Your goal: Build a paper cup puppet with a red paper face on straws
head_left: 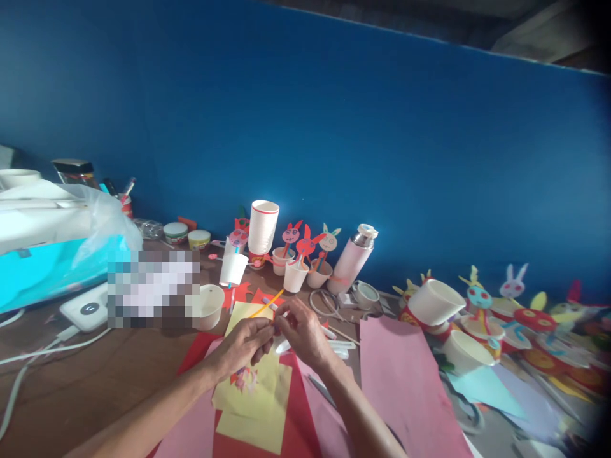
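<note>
My left hand [248, 343] and my right hand [303, 331] meet over the paper in front of me. Their fingers are closed and the fingertips come together; whatever is pinched between them is too small to make out. Just beyond the fingers a thin yellow straw-like strip [267, 304] slants up to the right, and I cannot tell whether either hand touches it. Below the hands are yellow paper sheets [252, 432] with small pink and red scraps [247, 380], over red paper [298, 420] and pink paper [191, 426]. Scissors-like grey metal [321, 388] lies partly under my right forearm.
Paper cups with rabbit-like paper faces [305, 248] stand behind, beside a stack of cups [264, 228] and a tilted thermos [353, 257]. More decorated cups [482, 321] crowd the right. An upright cup [210, 305], a white power bank [86, 308] and cables are at left.
</note>
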